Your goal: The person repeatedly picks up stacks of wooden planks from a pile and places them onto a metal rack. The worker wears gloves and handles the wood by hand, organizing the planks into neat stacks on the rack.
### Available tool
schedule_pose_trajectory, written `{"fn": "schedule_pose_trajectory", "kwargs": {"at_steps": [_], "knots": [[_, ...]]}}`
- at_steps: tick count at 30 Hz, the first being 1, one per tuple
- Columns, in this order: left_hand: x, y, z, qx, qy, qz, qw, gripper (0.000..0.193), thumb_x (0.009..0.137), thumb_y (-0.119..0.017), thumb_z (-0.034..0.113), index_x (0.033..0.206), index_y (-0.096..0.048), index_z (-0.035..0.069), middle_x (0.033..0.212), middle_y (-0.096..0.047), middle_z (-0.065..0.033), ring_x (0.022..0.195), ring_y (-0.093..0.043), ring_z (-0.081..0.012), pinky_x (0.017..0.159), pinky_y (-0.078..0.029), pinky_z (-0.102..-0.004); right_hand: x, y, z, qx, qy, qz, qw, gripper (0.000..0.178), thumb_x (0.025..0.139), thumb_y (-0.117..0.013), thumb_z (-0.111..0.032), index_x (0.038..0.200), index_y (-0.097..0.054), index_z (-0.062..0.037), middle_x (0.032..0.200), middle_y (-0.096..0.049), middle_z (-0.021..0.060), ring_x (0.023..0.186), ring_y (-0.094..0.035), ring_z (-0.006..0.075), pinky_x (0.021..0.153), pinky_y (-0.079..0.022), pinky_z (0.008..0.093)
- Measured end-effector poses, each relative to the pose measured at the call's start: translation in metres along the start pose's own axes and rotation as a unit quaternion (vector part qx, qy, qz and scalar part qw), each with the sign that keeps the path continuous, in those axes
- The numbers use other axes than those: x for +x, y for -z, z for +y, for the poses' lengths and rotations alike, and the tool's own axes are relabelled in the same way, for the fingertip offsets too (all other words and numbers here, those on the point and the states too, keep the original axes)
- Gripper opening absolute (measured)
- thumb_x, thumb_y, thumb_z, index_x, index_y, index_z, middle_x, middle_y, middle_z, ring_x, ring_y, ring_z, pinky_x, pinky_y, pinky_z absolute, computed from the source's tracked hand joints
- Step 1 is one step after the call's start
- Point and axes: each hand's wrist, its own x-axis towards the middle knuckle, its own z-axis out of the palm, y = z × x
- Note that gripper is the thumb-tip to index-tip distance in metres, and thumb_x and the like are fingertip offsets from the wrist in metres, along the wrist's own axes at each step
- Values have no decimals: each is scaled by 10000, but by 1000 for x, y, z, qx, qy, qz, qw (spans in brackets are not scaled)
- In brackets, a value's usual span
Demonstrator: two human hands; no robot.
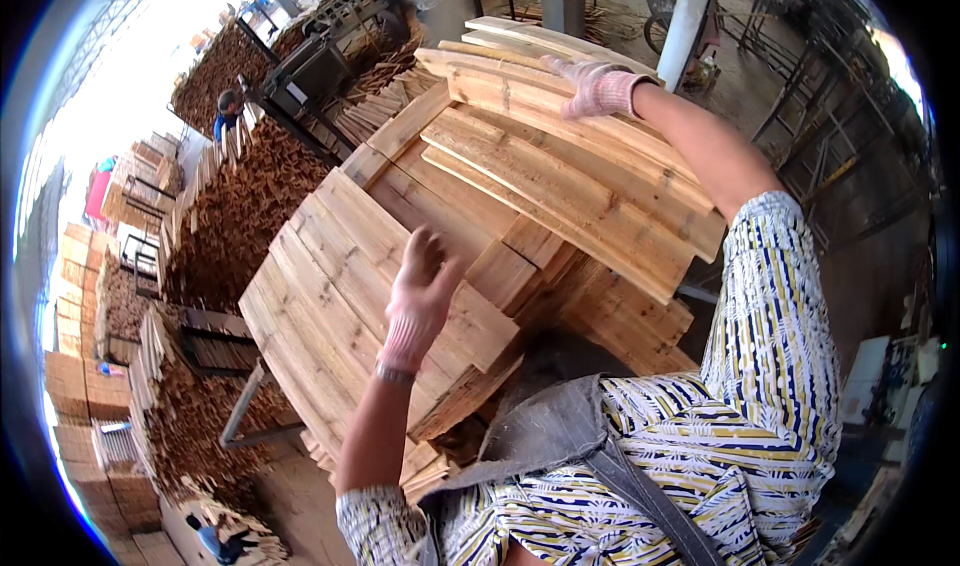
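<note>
A big stack of pale wooden boards (380, 266) fills the middle of the view. My left hand (420, 291), in a worn pink glove, hovers above the stack's near boards with fingers spread and nothing in it. My right hand (598, 89), gloved the same way, rests palm down on the far end of the upper layer of boards (560, 181), fingers laid over a board's edge. That upper layer lies slanted across the lower one.
Heaps of dark wood offcuts (235, 216) lie to the left, with a metal machine (310, 71) behind. One person (228, 111) works at the far left, another (215, 538) below. A white pillar (688, 16) stands beyond the stack. Stacked boards (85, 386) line the left edge.
</note>
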Motion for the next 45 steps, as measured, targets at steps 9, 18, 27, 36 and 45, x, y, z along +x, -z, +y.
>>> {"fn": "schedule_pose_trajectory", "kwargs": {"at_steps": [9, 18, 27, 36, 45], "knots": [[136, -113, -8, -212, 233, 149, 937, 797, 815, -837, 288, 1344, -368, -79, 1185, -619, -262, 1017, -648, -300, 866, -555, -410, 16, 2, 32, 34, 38, 30, 998, 1211, 754, -772, -671, 1627, -163, -94, 1523, -458, 253, 1428, -427, 383, 1188, -334, 391], [170, -121, -74, -169, 122, 188, 960, 642, 848, -808, 205, 1310, -410, 5, 1090, -614, -194, 922, -663, -286, 776, -594, -465, -10, -12, -37, -67, -14, 6, 998, 824, 992, -533, -564, 1634, -177, -190, 1504, -456, 236, 1338, -516, 400, 1123, -408, 505], [79, 91, 6, -413, -54, 97, 904, 285, 1023, -578, 215, 1208, -607, 1, 1048, -694, -73, 894, -698, -177, 789, -627, -347, 20, 18, 11, 55, 49, 70, 995, 911, 847, -760, -416, 1523, -345, 31, 1406, -555, 285, 1310, -540, 403, 1102, -428, 419], [-59, 190, -67, -227, 91, 340, 908, 362, 992, -600, 272, 1296, -542, 85, 1125, -665, -98, 910, -698, -246, 752, -620, -400, -16, -6, -62, 437, 111, -86, 888, 745, 926, -741, -287, 1508, -404, 34, 1470, -521, 232, 1322, -534, 308, 1118, -426, 393], [-39, 176, -85, -258, 33, 333, 906, 614, 981, -647, 246, 1508, -399, 51, 1287, -633, -111, 1061, -659, -213, 853, -573, -390, -1, -100, -144, 207, 95, -41, 973, 947, 869, -699, -524, 1535, -332, 40, 1504, -447, 316, 1413, -447, 396, 1146, -393, 397]]}}
